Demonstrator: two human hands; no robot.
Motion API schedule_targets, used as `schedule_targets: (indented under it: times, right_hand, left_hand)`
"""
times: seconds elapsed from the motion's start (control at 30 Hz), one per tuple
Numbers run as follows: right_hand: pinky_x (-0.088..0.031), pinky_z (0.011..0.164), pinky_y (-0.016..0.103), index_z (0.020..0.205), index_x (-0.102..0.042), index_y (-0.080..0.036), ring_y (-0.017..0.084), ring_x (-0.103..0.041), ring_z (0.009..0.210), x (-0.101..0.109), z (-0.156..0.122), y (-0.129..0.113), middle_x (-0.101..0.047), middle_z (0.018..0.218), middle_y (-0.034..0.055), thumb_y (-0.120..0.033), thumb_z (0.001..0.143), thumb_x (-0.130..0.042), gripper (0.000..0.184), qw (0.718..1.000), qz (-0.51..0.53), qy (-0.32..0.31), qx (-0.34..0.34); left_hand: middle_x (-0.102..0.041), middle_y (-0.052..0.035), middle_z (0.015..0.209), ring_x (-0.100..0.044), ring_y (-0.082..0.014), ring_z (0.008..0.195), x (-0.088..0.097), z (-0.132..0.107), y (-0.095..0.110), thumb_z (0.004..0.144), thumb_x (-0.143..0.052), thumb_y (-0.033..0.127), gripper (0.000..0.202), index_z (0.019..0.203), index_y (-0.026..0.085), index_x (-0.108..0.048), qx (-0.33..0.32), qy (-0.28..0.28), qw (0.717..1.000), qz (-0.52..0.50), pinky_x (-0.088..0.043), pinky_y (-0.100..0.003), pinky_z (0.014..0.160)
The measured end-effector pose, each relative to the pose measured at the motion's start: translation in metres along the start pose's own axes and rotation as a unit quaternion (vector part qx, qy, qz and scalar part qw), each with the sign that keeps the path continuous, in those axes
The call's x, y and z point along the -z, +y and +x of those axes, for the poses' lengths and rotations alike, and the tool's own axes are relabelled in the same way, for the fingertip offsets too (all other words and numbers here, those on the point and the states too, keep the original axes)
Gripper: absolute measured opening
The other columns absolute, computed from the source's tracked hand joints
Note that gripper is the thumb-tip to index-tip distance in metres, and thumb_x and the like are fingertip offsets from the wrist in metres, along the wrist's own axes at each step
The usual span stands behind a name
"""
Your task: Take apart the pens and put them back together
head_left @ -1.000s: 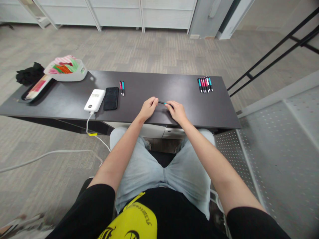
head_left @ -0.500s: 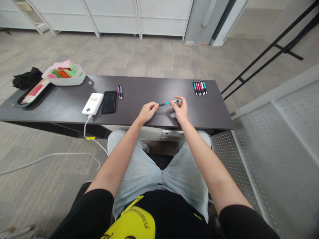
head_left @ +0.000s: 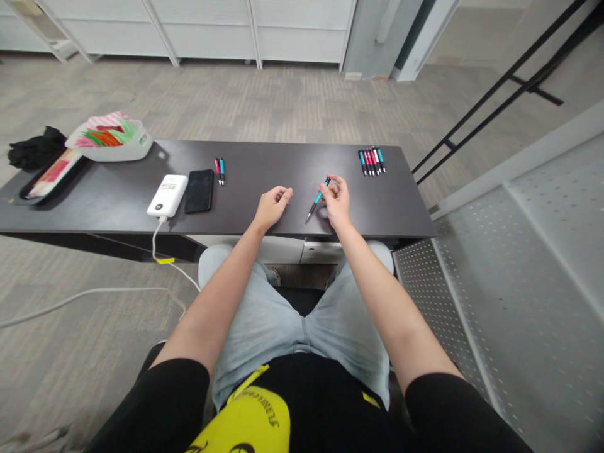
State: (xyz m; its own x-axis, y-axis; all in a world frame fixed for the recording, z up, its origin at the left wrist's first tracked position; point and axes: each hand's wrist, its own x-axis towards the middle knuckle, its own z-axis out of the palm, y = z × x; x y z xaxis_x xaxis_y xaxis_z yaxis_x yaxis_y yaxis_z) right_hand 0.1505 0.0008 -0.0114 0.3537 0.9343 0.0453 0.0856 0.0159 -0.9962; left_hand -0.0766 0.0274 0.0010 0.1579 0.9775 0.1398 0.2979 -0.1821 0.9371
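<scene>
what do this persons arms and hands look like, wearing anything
Both the left hand and right hand are bare: no gloves, and no watch or rings that show. Short black sleeves, left sleeve and right sleeve, cover the upper arms; the forearms are uncovered.

Matt dark table (head_left: 283,170), glossy plastic pen (head_left: 317,200), smooth white power bank (head_left: 167,195), glossy black phone (head_left: 199,190).
</scene>
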Motion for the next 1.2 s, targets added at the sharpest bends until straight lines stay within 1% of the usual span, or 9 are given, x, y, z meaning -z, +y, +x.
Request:
schedule_targets:
  times: [0.2, 0.4, 0.5, 0.6, 0.7, 0.83, 0.93, 1.07, 1.2]
  right_hand:
    - [-0.075, 0.103, 0.047, 0.164, -0.066, -0.032, 0.033, -0.086, 0.116, -0.001, -0.003, -0.007, -0.08, 0.112, 0.0079, -0.079, 0.115, -0.077, 0.068, 0.999, -0.032, -0.003, 0.01]
    - [-0.075, 0.101, 0.046, 0.162, -0.067, -0.03, 0.032, -0.086, 0.111, -0.001, -0.003, -0.007, -0.082, 0.112, 0.0085, -0.076, 0.113, -0.083, 0.069, 1.0, -0.013, -0.004, 0.005]
    - [-0.074, 0.097, 0.042, 0.171, -0.062, -0.034, 0.03, -0.086, 0.111, -0.003, -0.006, -0.006, -0.08, 0.107, 0.0036, -0.074, 0.112, -0.086, 0.075, 1.0, -0.009, -0.001, 0.004]
    - [-0.072, 0.093, 0.037, 0.172, -0.06, -0.034, 0.027, -0.085, 0.108, -0.006, -0.008, -0.009, -0.078, 0.1, -0.0013, -0.066, 0.108, -0.091, 0.078, 1.0, 0.015, 0.001, -0.012]
    - [-0.071, 0.09, 0.036, 0.139, -0.071, -0.029, 0.027, -0.083, 0.109, -0.001, 0.003, -0.016, -0.08, 0.102, 0.0022, -0.071, 0.102, -0.091, 0.059, 1.0, 0.007, -0.008, -0.028]
    - [-0.069, 0.087, 0.038, 0.112, -0.072, -0.029, 0.028, -0.08, 0.103, 0.028, 0.045, -0.035, -0.079, 0.099, 0.0031, -0.087, 0.092, -0.097, 0.066, 0.996, -0.077, -0.03, -0.016]
    - [-0.068, 0.097, 0.04, 0.106, -0.073, -0.027, 0.028, -0.081, 0.101, 0.056, 0.088, -0.05, -0.08, 0.096, 0.0023, -0.07, 0.092, -0.107, 0.056, 0.977, -0.211, -0.028, -0.004]
    - [-0.064, 0.118, 0.04, 0.115, -0.081, -0.021, 0.031, -0.087, 0.122, 0.079, 0.132, -0.057, -0.092, 0.117, 0.0123, -0.029, 0.105, -0.098, 0.021, 0.914, -0.405, -0.027, 0.019]
    - [-0.064, 0.124, 0.044, 0.133, -0.084, -0.018, 0.036, -0.087, 0.139, 0.079, 0.151, -0.051, -0.093, 0.14, 0.0217, -0.022, 0.111, -0.094, 0.025, 0.867, -0.496, -0.04, -0.006]
  left_hand:
    - [-0.067, 0.002, 0.073, -0.06, -0.0204, 0.073, -0.001, 0.0, -0.002, 0.114, -0.083, 0.035, 0.033, 0.084, 0.027, -0.074, 0.001, -0.01, 1.0, 0.021, -0.049, -0.036, 0.078]
    - [-0.07, 0.0016, 0.075, -0.062, -0.0203, 0.074, -0.001, 0.001, -0.005, 0.112, -0.082, 0.029, 0.029, 0.084, 0.026, -0.074, -0.006, -0.02, 0.999, 0.035, -0.05, -0.035, 0.079]
    - [-0.073, -0.0001, 0.082, -0.065, -0.0214, 0.079, -0.002, 0.001, -0.003, 0.114, -0.077, 0.025, 0.025, 0.089, 0.025, -0.073, -0.02, -0.034, 0.994, 0.103, -0.054, -0.036, 0.084]
    - [-0.083, -0.0122, 0.117, -0.074, -0.0316, 0.114, -0.004, -0.003, 0.001, 0.108, -0.085, 0.019, 0.007, 0.112, 0.021, -0.08, -0.065, -0.058, 0.974, 0.208, -0.059, -0.047, 0.114]
    - [-0.071, -0.0295, 0.169, -0.063, -0.0516, 0.159, -0.007, -0.01, 0.007, 0.114, -0.081, 0.037, 0.047, 0.156, 0.016, -0.078, -0.086, -0.075, 0.941, 0.318, -0.048, -0.067, 0.138]
    - [-0.064, -0.0328, 0.182, -0.056, -0.0586, 0.171, -0.008, -0.016, 0.011, 0.12, -0.059, 0.053, 0.072, 0.182, 0.017, -0.066, -0.077, -0.101, 0.918, 0.376, -0.044, -0.076, 0.144]
    - [-0.065, -0.0328, 0.183, -0.055, -0.0588, 0.172, -0.008, -0.017, 0.014, 0.119, -0.054, 0.057, 0.078, 0.186, 0.018, -0.063, -0.074, -0.106, 0.911, 0.391, -0.044, -0.078, 0.144]
    - [-0.064, -0.034, 0.183, -0.055, -0.0565, 0.173, -0.008, -0.019, 0.018, 0.121, -0.049, 0.06, 0.081, 0.186, 0.013, -0.061, -0.067, -0.115, 0.9, 0.414, -0.045, -0.073, 0.145]
    - [-0.065, -0.0337, 0.182, -0.057, -0.0582, 0.171, -0.008, -0.021, 0.02, 0.12, -0.053, 0.059, 0.079, 0.185, 0.015, -0.063, -0.063, -0.115, 0.9, 0.415, -0.046, -0.076, 0.144]
